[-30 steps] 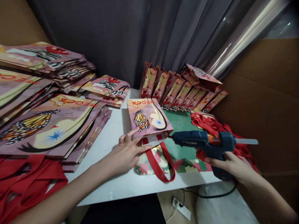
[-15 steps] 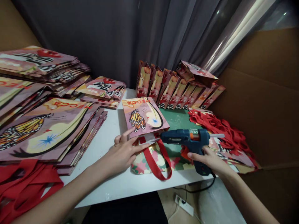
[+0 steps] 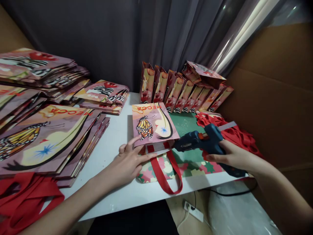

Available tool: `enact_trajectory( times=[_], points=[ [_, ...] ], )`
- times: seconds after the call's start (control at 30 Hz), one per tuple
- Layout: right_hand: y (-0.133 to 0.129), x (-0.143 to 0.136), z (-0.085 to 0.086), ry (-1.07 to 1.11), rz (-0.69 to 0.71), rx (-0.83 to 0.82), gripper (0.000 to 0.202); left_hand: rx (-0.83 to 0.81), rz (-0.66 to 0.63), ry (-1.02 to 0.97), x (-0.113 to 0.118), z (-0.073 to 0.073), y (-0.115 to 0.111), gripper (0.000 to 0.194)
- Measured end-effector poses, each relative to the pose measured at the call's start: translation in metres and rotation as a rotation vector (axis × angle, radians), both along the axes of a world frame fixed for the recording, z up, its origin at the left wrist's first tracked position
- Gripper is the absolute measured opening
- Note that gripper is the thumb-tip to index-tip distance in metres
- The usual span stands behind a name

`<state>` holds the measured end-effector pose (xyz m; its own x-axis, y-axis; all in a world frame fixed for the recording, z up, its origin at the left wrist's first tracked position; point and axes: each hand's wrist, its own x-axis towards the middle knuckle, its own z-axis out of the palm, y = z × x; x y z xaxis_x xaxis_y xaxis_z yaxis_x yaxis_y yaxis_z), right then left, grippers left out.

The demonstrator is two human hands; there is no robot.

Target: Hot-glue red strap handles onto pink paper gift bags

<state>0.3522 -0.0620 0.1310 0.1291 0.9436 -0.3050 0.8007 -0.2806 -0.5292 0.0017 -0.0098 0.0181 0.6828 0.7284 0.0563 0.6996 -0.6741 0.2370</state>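
A butterfly-print paper bag (image 3: 154,124) lies on the table with its open end toward me. My left hand (image 3: 127,163) presses on its near left corner, fingers spread, the index fingertip on the printed butterfly. From the bag's mouth a red ribbon handle (image 3: 161,182) loops toward the table's front edge. My right hand (image 3: 227,156) is wrapped round the grip of a blue glue gun (image 3: 207,140). The gun's nozzle is at the right end of the bag's mouth; whether it touches is unclear. Beneath the bag is a green board (image 3: 187,130) with a star-patterned border.
Stacks of flat printed bags (image 3: 49,140) cover the left, with red ribbons (image 3: 31,199) in front. Upright bags (image 3: 176,91) stand in a row at the back. More red ribbons (image 3: 239,138) lie at right. The gun's cable (image 3: 230,195) hangs near a power strip (image 3: 194,212).
My right hand has moved right and turned the glue gun, so its nozzle now points down and left. The nozzle has shifted right along the bag's mouth. My left hand stays on the bag.
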Motion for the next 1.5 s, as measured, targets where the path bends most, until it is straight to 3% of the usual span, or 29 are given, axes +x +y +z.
enact_trajectory(
  times=[0.13, 0.23, 0.33, 0.53, 0.7, 0.83, 0.97, 1.1, 1.23, 1.3, 1.4, 1.5],
  points=[
    [-0.029, 0.025, -0.002, 0.083, -0.245, -0.007, 0.046, -0.006, 0.006, -0.037, 0.0, 0.001, -0.001, 0.075],
    [-0.048, 0.04, -0.017, 0.288, -0.482, -0.021, 0.046, 0.016, 0.018, -0.028, 0.0, 0.0, 0.0, 0.077],
    [-0.051, 0.044, -0.037, 0.531, -0.667, 0.081, 0.043, 0.041, 0.027, -0.01, 0.001, -0.002, 0.001, 0.075],
    [-0.038, 0.033, -0.06, 0.779, -0.788, 0.191, 0.042, 0.08, 0.035, -0.009, 0.001, -0.006, 0.003, 0.072],
    [-0.035, 0.026, -0.067, 0.791, -0.755, 0.163, 0.041, 0.096, 0.026, 0.03, 0.0, -0.007, 0.004, 0.073],
    [-0.028, 0.025, -0.076, 0.613, -0.702, 0.168, 0.038, 0.114, 0.026, 0.037, 0.0, -0.006, 0.005, 0.074],
    [-0.014, 0.031, -0.093, 0.286, -0.604, 0.188, 0.035, 0.14, 0.014, 0.001, -0.002, -0.011, 0.006, 0.075],
    [-0.002, 0.034, -0.107, -0.217, -0.526, 0.243, 0.033, 0.238, 0.014, -0.01, -0.005, -0.021, 0.009, 0.071],
    [-0.004, 0.019, -0.109, -0.549, -0.533, 0.203, 0.041, 0.293, 0.015, -0.007, -0.006, -0.023, 0.009, 0.068],
    [-0.006, 0.005, -0.106, -0.646, -0.556, 0.326, 0.037, 0.311, 0.009, -0.009, -0.006, -0.022, 0.008, 0.069],
    [-0.002, -0.023, -0.107, -0.402, -0.449, 0.605, 0.032, 0.33, 0.001, 0.003, -0.005, -0.021, 0.008, 0.069],
    [0.01, -0.055, -0.115, 0.056, -0.203, 0.572, 0.029, 0.326, 0.004, 0.015, -0.005, -0.022, 0.008, 0.069]
  ],
)
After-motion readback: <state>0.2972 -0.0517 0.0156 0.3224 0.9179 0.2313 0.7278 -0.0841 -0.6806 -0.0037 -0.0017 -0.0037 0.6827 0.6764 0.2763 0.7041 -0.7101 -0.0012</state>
